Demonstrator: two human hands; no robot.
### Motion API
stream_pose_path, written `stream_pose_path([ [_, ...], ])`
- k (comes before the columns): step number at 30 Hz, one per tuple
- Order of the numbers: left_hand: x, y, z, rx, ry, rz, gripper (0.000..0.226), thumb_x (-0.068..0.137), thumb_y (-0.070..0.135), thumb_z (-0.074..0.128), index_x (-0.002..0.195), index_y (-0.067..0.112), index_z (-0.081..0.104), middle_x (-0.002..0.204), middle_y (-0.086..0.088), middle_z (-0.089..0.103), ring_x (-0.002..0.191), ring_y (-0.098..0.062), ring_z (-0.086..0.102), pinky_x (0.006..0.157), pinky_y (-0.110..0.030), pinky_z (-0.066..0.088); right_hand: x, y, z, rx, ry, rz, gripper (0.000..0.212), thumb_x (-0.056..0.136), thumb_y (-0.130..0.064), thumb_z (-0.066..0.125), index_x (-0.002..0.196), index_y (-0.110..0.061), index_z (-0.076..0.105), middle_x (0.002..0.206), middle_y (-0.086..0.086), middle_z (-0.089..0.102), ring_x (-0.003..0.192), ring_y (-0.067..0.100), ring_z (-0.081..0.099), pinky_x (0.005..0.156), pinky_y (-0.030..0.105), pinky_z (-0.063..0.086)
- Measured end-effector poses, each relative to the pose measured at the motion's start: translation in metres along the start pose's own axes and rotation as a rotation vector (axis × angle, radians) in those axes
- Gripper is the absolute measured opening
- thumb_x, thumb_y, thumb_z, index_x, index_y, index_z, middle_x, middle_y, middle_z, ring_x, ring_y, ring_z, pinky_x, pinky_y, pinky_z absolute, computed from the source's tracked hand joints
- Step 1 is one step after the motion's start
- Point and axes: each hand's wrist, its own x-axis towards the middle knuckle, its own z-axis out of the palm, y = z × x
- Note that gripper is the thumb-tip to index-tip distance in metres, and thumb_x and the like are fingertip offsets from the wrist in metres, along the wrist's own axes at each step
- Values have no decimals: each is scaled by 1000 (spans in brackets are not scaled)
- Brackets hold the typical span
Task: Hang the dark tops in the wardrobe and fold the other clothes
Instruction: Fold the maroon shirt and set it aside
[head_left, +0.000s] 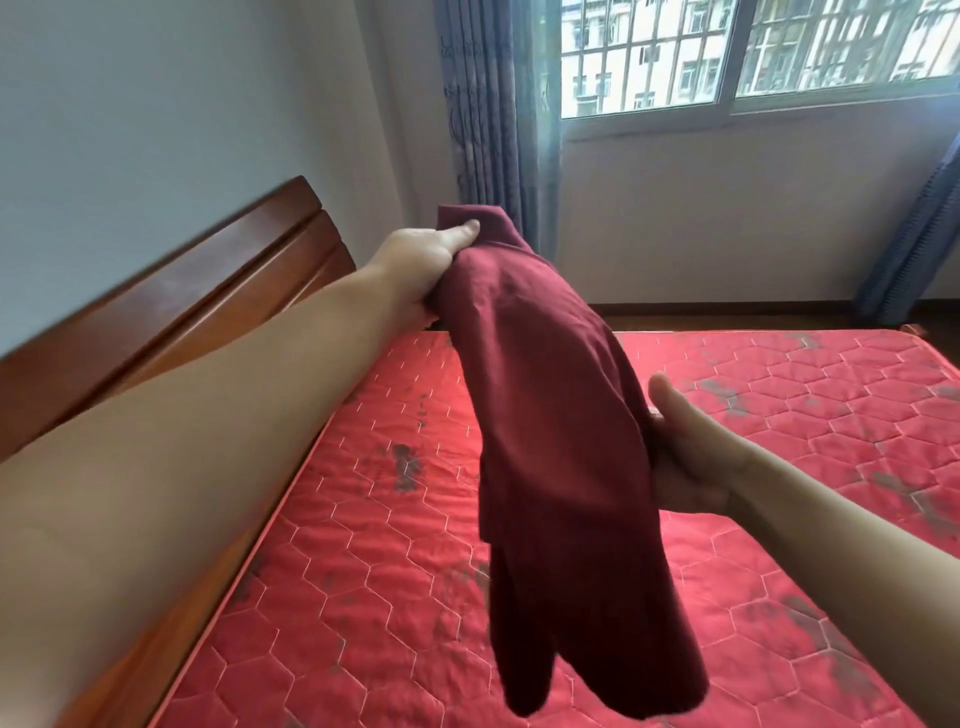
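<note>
- Above the red quilted mattress (779, 415), a dark red garment (545, 415) is held in the air between both hands, well clear of the bed.
- Its far upper end is gripped by the left hand (421, 260), with the thumb laid over the cloth and the fingers curled beneath it.
- Its right edge, nearer the camera, is held by the right hand (685, 447); the thumb is seen upright, while the fingers are hidden behind the cloth, so their exact closure cannot be told.
- The near end of the garment hangs loose and bunched; no neat fold is seen in it yet.
- No wardrobe, hanger or other clothes are visible, so what has been hung or folded cannot be judged.
- This piece is judged still unfinished: it remains to be hung or folded.
- A wooden headboard (182, 291) is seen at the left, and a curtain (493, 130) beside the window (727, 52) at the far side.
</note>
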Motion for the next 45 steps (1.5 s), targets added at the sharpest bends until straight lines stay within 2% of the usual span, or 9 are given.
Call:
stream_pose_path([
  [3, 7, -13, -9, -4, 47, -62, 24, 93, 22, 65, 104, 1, 65, 96, -19, 68, 81, -28, 67, 81, -43, 58, -4, -6, 3, -154, 4, 12, 87, 18, -41, 99, 95, -9, 74, 90, 8, 76, 77, 17, 73, 63, 27, 58],
  [7, 4, -38, -22, 11, 58, -147, 20, 96, 22, 62, 90, 3, 65, 72, -10, 69, 53, -16, 67, 53, -27, 58, -11, -21, 13, -373, -77, -5, 52, 40, -12, 87, 90, -11, 77, 91, 9, 75, 77, 19, 73, 63, 28, 57],
  [17, -45, -99, -12, 632, -546, -241, 40, 88, -16, 48, 69, 18, 58, 60, 14, 57, 48, 9, 53, 46, -5, 42, -9, -75, 36, -328, -131, -227, 53, 36, -21, 96, 85, -12, 78, 82, 10, 75, 71, 20, 73, 62, 31, 59],
  [20, -46, -101, 2, 283, -591, -250, 36, 88, -20, 46, 84, 6, 70, 68, 4, 62, 54, 4, 60, 54, -7, 48, -10, -79, 38, -309, -98, -257, 47, 41, -18, 93, 85, -12, 78, 83, 8, 75, 73, 19, 73, 64, 31, 59],
  [23, -46, -104, 19, -265, -587, -390, 64, 103, 15, 38, 50, 11, 73, 59, -2, 70, 53, -8, 68, 50, -19, 53, -8, -86, 32, -252, 5, -309, 27, 60, -4, 75, 86, -11, 78, 82, 8, 75, 72, 19, 73, 65, 31, 59],
  [28, -61, -112, 44, -521, -591, -424, 53, 84, 53, 48, 81, 12, 81, 87, -7, 76, 81, -20, 73, 72, -30, 59, -9, -98, 12, -233, 207, -287, 26, 68, -6, 66, 91, -11, 76, 89, 9, 74, 75, 21, 71, 70, 33, 59],
  [35, -70, -116, 45, -606, -652, -420, 100, 68, 78, 38, 141, 11, 48, 135, -16, 58, 121, -29, 58, 100, -37, 49, -4, -89, -8, -351, 411, -292, 43, 65, 1, 71, 107, -7, 71, 104, 11, 74, 92, 23, 72, 72, 30, 59],
  [38, -74, -114, 45, -558, -612, -386, 88, 76, 69, 49, 141, 10, 50, 142, -15, 52, 132, -29, 49, 108, -39, 42, 0, -84, -11, -483, 502, -306, 47, 73, 11, 69, 116, -8, 65, 109, 9, 73, 99, 21, 70, 82, 32, 58],
  [45, -65, -125, 52, -284, -435, -447, 30, 90, 21, 65, 117, 9, 68, 106, -12, 74, 81, -21, 73, 74, -31, 60, 10, -74, -7, -795, 641, -327, 50, 77, 6, 73, 122, -11, 61, 112, 5, 70, 104, 19, 67, 95, 41, 52],
])
